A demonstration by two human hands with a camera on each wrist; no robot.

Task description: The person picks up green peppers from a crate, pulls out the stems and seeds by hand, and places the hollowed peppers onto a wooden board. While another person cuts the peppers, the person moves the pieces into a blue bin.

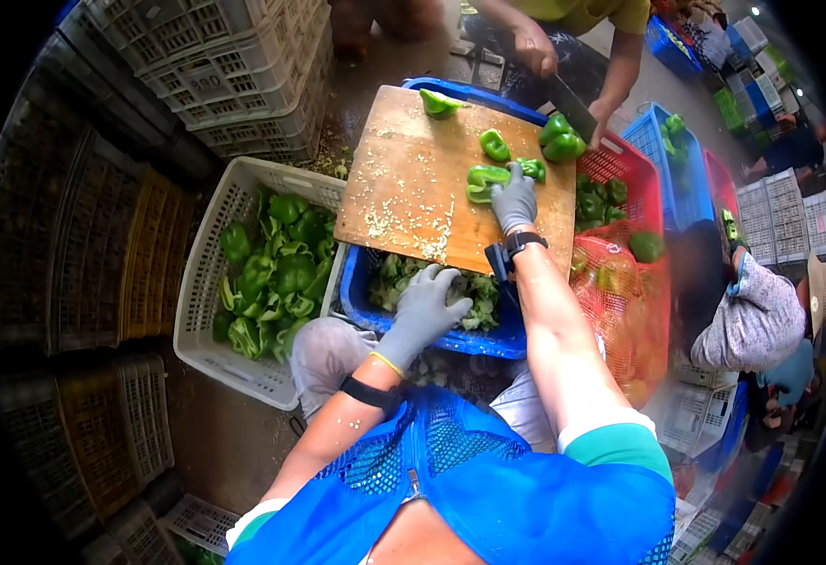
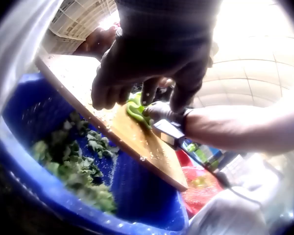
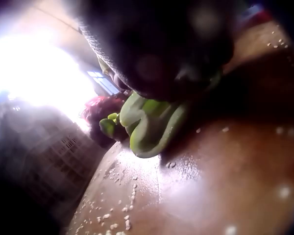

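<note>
My gloved right hand holds a cut green bell pepper against the wooden cutting board. In the right wrist view, the pepper's hollow cut side shows below the dark glove, which hides the fingertips. My left hand, also gloved, hovers with spread fingers at the board's near edge, over a blue tub of pepper scraps. Other pepper pieces lie farther up the board, among scattered pale seeds. Across from me, another person's hand grips a knife beside a pepper.
To the left stands a white crate of cut green peppers. A red crate and a red mesh bag are close on the right. Stacked crates rise at the back left, and other people work at the far right.
</note>
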